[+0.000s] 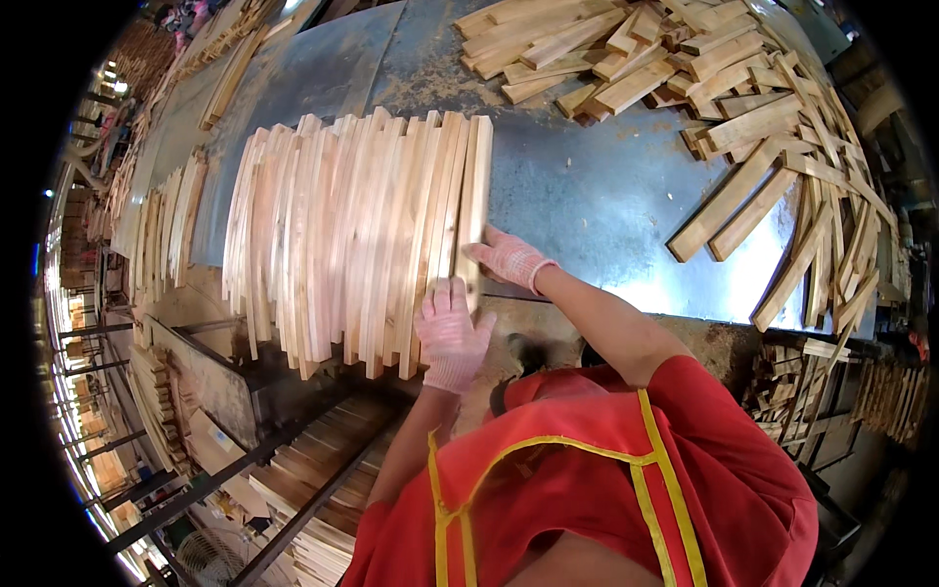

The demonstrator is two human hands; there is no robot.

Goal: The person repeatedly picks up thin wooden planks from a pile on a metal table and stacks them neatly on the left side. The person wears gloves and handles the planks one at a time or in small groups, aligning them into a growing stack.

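Observation:
A row of pale wooden strips [337,225] stands packed side by side on the metal table, their near ends uneven and jutting past its edge. At the row's right end is one wooden strip [476,186], with a narrow dark gap beside it toward its far end. My right hand [511,260], in a pale pink glove, grips this strip near its close end, fingertips over its top. My left hand [453,336], gloved alike, lies with fingers stretched out against the near ends of the rightmost strips. The undersides of both hands are hidden.
The bluish metal table [577,186] carries a loose heap of boards [665,59] at the far right, with more boards [817,235] hanging over its right edge. Smaller strips [166,230] stand at left. Below are a dark metal frame [235,470] and stacked boards [328,455].

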